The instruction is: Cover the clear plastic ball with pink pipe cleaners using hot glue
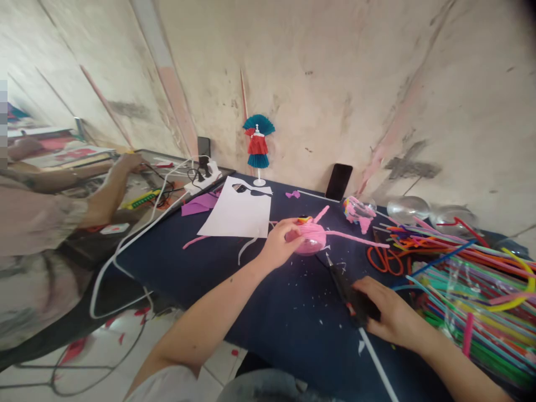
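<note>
My left hand [281,243] is closed around a clear plastic ball [314,244] partly covered with pink pipe cleaners. One loose pink pipe cleaner [355,239] sticks out to the right, and a shorter one points up. In my right hand [391,312] is a black hot glue gun [344,287], its nozzle just below and right of the ball. A white glue stick [379,365] extends from the gun's rear. Whether the nozzle touches the ball is unclear. Behind and to the right lies a second pink-covered ball [359,210].
Bundled coloured pipe cleaners [469,312] and orange-handled scissors [384,260] lie at right, below clear plastic domes [408,209]. White paper [240,215], a phone [339,181] and a small dress stand [258,148] are at the back. A co-worker's arm [106,195] and power strip [203,177] are at left.
</note>
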A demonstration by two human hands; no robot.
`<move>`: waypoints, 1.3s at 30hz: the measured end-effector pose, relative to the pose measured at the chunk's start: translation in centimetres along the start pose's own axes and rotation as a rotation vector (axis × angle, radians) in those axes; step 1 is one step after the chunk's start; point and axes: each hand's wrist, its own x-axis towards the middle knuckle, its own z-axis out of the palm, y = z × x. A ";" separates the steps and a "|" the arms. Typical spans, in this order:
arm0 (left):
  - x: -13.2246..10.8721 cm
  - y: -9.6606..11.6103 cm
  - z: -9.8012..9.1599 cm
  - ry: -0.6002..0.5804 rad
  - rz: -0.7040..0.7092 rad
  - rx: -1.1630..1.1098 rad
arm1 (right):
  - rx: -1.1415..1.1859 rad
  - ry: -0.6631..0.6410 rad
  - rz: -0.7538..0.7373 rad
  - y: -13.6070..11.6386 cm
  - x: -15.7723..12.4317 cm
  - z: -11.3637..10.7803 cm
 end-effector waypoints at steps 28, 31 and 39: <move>0.1 -0.3 0.1 0.005 0.064 0.041 | -0.088 0.356 0.163 -2.3 4.3 3.7; 0.1 -0.3 0.1 0.007 0.060 0.053 | -0.104 0.322 0.161 -2.0 4.2 3.7; 0.1 -0.3 0.0 0.006 0.063 0.069 | -0.117 0.327 0.172 -1.7 4.1 3.7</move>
